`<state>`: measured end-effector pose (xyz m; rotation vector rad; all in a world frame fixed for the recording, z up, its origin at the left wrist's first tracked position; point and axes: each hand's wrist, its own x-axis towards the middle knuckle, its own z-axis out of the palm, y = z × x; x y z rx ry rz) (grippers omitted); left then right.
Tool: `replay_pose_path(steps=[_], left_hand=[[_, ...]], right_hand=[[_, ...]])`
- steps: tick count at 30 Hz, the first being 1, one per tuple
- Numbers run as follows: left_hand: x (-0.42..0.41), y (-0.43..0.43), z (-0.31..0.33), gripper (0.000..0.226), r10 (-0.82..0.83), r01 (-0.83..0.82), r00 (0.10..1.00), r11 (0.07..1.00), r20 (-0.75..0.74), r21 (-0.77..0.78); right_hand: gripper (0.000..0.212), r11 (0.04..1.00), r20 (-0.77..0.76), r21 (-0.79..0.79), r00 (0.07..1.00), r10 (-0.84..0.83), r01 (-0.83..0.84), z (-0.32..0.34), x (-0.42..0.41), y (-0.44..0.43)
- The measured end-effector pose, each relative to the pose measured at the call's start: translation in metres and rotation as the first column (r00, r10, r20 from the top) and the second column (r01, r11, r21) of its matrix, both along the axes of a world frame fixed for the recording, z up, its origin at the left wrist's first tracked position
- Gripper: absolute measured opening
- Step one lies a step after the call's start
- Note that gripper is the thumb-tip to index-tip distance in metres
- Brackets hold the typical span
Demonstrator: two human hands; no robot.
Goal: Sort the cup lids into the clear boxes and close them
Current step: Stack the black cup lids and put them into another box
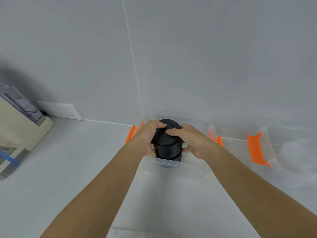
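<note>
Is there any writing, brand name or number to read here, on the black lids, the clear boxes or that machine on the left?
No text can be read anywhere.
Black lids: raised marks on the top one, too blurred to read; the left hand and right hand cover the sides.
Clear box: no label shows.
Second box: no label shows.
Machine: grey and blue patches, nothing legible.
Wall socket: no markings legible.

This looks like a kitchen corner, most likely in a home. Large pale grey wall tiles [205, 57] with thin white grout lines meet a smooth white surface [68, 169]. A white double socket [60, 109] sits low on the wall, just beside a cream appliance [20, 129] (it carries a clear tank [22, 102] on top). Clear boxes [193, 121] with orange clips [255, 148] stand on the surface against the wall.
</note>
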<state>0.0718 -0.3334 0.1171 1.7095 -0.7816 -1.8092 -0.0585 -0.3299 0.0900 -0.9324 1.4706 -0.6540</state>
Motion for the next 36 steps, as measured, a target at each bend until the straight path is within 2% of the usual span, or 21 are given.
replay_pose_path(steps=[8, 14, 18, 24, 26, 28, 32, 36], left_hand=[[0.001, -0.007, -0.009, 0.023, -0.023, 0.024, 1.0, 0.998, -0.021, 0.064], [0.002, -0.009, -0.01, 0.021, 0.0, 0.005, 0.999, 0.995, -0.049, 0.098], [0.001, -0.009, -0.009, 0.022, -0.02, 0.022, 1.0, 0.995, -0.021, 0.095], [0.0, -0.008, -0.009, 0.009, 0.007, -0.009, 0.999, 0.999, 0.053, 0.043], [0.001, -0.008, -0.009, 0.013, 0.038, -0.039, 0.997, 0.999, 0.065, 0.022], [0.003, -0.009, -0.008, 0.013, 0.061, -0.061, 0.995, 0.998, 0.073, 0.002], [0.004, -0.009, -0.003, 0.051, 0.101, -0.102, 0.993, 0.994, 0.062, 0.023], [0.004, -0.011, -0.002, 0.054, 0.165, -0.165, 0.986, 0.98, 0.016, 0.113]], right_hand=[[0.045, 0.998, 0.024, 0.057, 1.0, 0.0, -0.002, -0.007, 0.001, -0.003], [0.046, 0.996, -0.005, 0.084, 0.999, 0.038, -0.038, -0.004, 0.001, 0.0], [0.048, 0.997, -0.032, 0.075, 0.999, 0.037, -0.035, -0.005, 0.004, 0.0], [0.05, 0.997, -0.059, 0.069, 0.997, 0.042, -0.038, -0.003, 0.005, 0.002], [0.055, 0.998, -0.087, 0.039, 0.995, 0.044, -0.04, -0.001, 0.003, 0.002], [0.069, 0.999, -0.118, 0.011, 0.992, 0.034, -0.033, 0.002, 0.001, 0.003], [0.075, 1.0, -0.148, -0.022, 0.989, -0.001, -0.002, 0.007, -0.005, 0.002], [0.072, 0.994, -0.088, 0.028, 0.991, -0.103, 0.106, 0.011, -0.008, 0.002]])
